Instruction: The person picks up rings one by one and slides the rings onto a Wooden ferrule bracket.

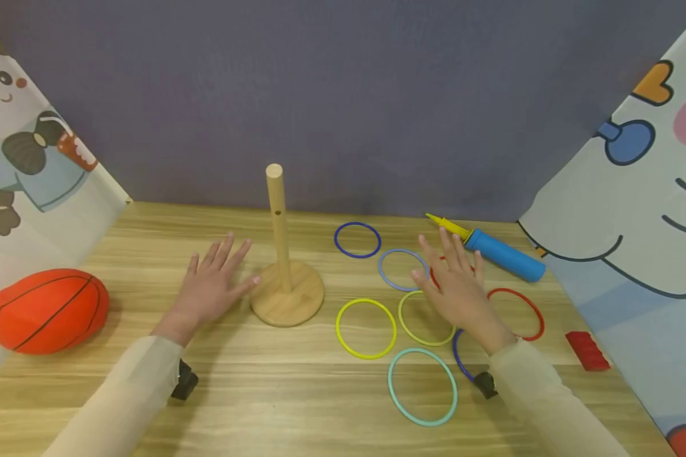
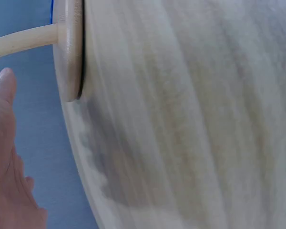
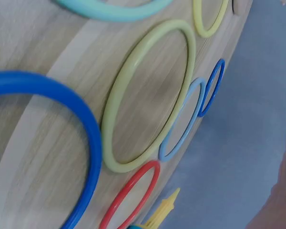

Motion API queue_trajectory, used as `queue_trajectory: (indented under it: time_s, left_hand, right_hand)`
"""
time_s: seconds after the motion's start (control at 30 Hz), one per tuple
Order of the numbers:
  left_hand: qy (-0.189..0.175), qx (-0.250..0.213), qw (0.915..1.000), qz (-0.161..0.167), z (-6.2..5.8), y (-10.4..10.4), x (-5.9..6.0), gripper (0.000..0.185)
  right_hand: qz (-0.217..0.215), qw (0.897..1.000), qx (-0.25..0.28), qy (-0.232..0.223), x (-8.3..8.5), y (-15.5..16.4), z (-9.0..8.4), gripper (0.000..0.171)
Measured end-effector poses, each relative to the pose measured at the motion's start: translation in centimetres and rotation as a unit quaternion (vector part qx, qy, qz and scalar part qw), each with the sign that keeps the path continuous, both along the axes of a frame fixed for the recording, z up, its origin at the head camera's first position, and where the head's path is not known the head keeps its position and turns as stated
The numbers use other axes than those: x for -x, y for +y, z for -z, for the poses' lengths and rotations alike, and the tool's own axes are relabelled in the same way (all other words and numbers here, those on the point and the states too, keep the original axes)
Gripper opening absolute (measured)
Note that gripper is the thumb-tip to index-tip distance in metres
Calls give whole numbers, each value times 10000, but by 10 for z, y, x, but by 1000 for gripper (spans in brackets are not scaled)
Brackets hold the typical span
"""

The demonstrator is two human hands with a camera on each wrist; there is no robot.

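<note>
A wooden peg stand [image 1: 297, 303] is upright mid-table. My left hand [image 1: 211, 285] lies flat and open just left of its base [image 2: 69, 47], the thumb almost touching it. My right hand [image 1: 457, 285] hovers open, fingers spread, over several loose rings. They are dark blue [image 1: 335, 240], light blue [image 1: 379, 270], yellow [image 1: 337, 328], yellow-green [image 1: 425, 344], teal [image 1: 390, 384] and red [image 1: 543, 324]. A blue ring [image 1: 456, 358] is partly hidden under the right wrist. The right wrist view shows the blue ring [image 3: 86, 143] and the yellow-green ring [image 3: 110, 114] close up. Neither hand holds anything.
A blue air pump [image 1: 505, 256] with a yellow nozzle lies at the back right. An orange ball [image 1: 48, 310] sits at the left edge, and a red block [image 1: 587, 350] at the right edge. Printed screens close both sides; a grey wall stands behind the table [image 1: 234, 406].
</note>
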State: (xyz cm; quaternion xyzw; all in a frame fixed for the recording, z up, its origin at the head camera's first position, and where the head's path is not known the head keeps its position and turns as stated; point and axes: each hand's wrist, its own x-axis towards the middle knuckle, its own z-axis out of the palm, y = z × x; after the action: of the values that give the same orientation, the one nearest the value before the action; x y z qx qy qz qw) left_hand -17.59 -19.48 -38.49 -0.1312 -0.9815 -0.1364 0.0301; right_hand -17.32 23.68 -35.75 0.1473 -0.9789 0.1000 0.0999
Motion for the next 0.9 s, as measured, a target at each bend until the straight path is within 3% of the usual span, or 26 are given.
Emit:
queue_trajectory:
  time_s: [0.33, 0.6, 0.9]
  left_hand:
    - [-287, 10, 9990, 344, 12, 7, -1, 75]
    - [-458, -111, 9977, 488, 21, 10, 1, 76]
    - [-793, -31, 9957, 469, 27, 12, -1, 77]
  right_hand:
    - [-648, 9975, 214, 175, -10, -14, -4, 64]
    - [-1222, 9910, 542, 115, -9, -24, 6, 61]
    - [-1529, 9869, 367, -355, -6, -35, 22, 58]
